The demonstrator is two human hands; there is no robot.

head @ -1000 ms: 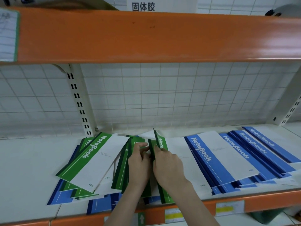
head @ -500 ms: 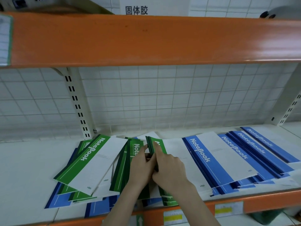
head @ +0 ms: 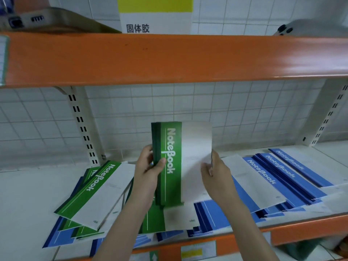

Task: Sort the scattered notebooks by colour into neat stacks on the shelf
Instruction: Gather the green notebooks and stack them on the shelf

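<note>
While a second ago they lay flat, the green notebooks (head: 170, 162) now stand lifted above the shelf (head: 24, 189), left hand (head: 148, 174) and right hand (head: 214, 172) pinching their edges.

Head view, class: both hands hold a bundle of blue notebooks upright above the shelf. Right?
Not quite. The head view shows the left hand and right hand holding green notebooks, not blue. The blue notebooks lie on the shelf.
</note>
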